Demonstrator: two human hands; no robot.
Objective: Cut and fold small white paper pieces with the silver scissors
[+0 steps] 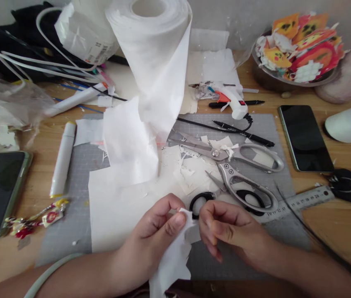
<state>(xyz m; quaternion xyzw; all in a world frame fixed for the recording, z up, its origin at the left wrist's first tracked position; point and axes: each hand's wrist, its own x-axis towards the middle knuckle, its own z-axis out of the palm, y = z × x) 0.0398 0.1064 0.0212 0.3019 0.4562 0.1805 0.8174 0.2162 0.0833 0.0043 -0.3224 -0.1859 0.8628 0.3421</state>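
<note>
My left hand point(159, 234) pinches the top corner of a white strip point(175, 260) between thumb and forefinger. The strip looks like paper or thin cloth, hangs toward the desk's front edge and has a jagged right side. Close beside it, my right hand point(231, 229) has its thumb and fingertips pressed together; anything between them is too small or hidden to make out. Just beyond the hands lie large metal scissors point(221, 155) with spread handles, and a smaller black-handled pair point(195, 203), partly covered. Small white scraps point(189, 174) are scattered around them.
A big white roll point(159, 45) stands behind, its loose end over a grey cutting mat point(78, 231). Around lie phones point(306, 136), a marker point(63, 159), a steel ruler point(306, 203), pens and a glue gun point(239, 103). A metal bowl point(267, 78) holds colourful pieces.
</note>
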